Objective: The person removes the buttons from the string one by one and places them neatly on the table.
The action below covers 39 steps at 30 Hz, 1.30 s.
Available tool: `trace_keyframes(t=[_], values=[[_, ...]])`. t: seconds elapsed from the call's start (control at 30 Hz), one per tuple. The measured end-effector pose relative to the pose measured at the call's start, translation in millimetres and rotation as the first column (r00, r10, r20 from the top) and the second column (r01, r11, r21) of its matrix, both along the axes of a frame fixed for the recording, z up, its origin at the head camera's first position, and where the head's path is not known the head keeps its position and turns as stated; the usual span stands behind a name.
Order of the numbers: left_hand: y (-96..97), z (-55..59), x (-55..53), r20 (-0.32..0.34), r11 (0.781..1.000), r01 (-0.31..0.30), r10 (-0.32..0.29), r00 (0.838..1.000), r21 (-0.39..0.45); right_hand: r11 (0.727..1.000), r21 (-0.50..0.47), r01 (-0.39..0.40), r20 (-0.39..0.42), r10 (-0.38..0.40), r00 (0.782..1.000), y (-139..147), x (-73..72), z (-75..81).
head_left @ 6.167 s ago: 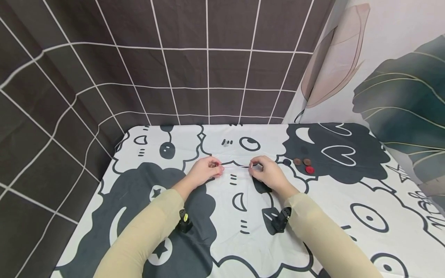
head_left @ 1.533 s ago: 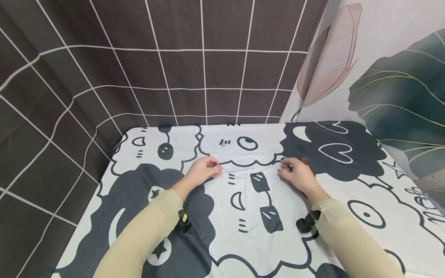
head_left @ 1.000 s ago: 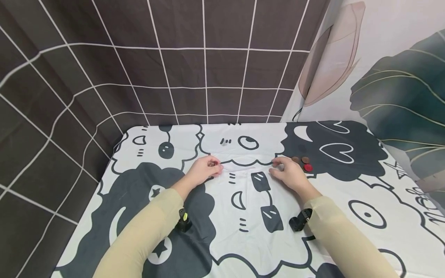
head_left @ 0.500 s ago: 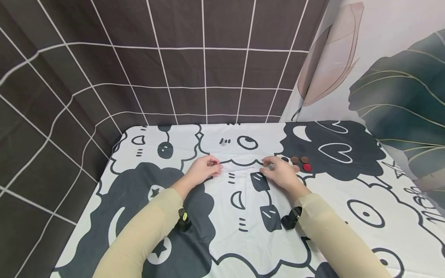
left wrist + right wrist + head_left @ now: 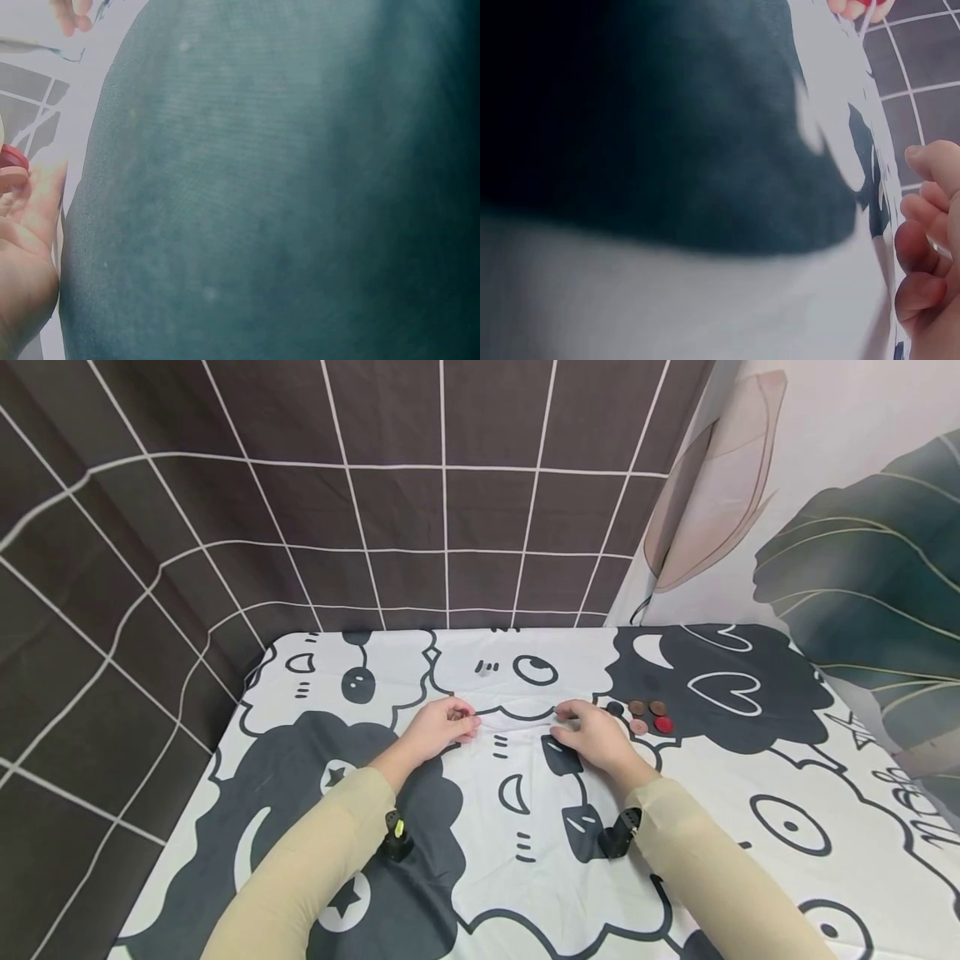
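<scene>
My left hand [image 5: 442, 722] pinches buttons over the patterned cloth. In the left wrist view a red button [image 5: 13, 157] and a salmon-pink button [image 5: 11, 178] show at its fingers. A thin white string [image 5: 866, 22] hangs from that hand in the right wrist view. Facing it, my right hand [image 5: 596, 735] hovers with thumb and index finger apart, and I see nothing between them. To its right lie a black button [image 5: 615, 708], two brown buttons [image 5: 636, 708], a red button [image 5: 663, 724] and a pink button [image 5: 638, 727].
Black-and-white cartoon cloth [image 5: 517, 893] covers the table. A dark grid-patterned curtain [image 5: 390, 510] stands behind and to the left, and a leaf-printed cloth [image 5: 855, 577] hangs at the right. Sleeves block most of both wrist views.
Earlier my right hand held a pink button by the string; a pink button now lies with the loose ones. The right hand has come back leftward from there. The left hand has stayed put.
</scene>
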<state>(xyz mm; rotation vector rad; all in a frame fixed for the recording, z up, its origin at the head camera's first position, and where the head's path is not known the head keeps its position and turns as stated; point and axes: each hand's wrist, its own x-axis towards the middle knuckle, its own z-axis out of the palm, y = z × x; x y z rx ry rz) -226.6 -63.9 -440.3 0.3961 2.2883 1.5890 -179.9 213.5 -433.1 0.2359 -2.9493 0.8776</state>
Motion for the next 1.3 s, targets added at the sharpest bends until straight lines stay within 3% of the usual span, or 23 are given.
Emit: trace_keyframes(t=[0.93, 1.3], values=[[0.6, -0.4, 0.6, -0.010, 0.998, -0.013, 0.013, 1.000, -0.056, 0.992, -0.086, -0.092, 0.015, 0.093, 0.996, -39, -6.0, 1.2], [1.1, 0.2, 0.3, 0.002, 1.000, -0.016, 0.016, 1.000, -0.024, 0.989, -0.096, -0.117, -0.016, 0.116, 0.993, -47, -7.5, -1.1]])
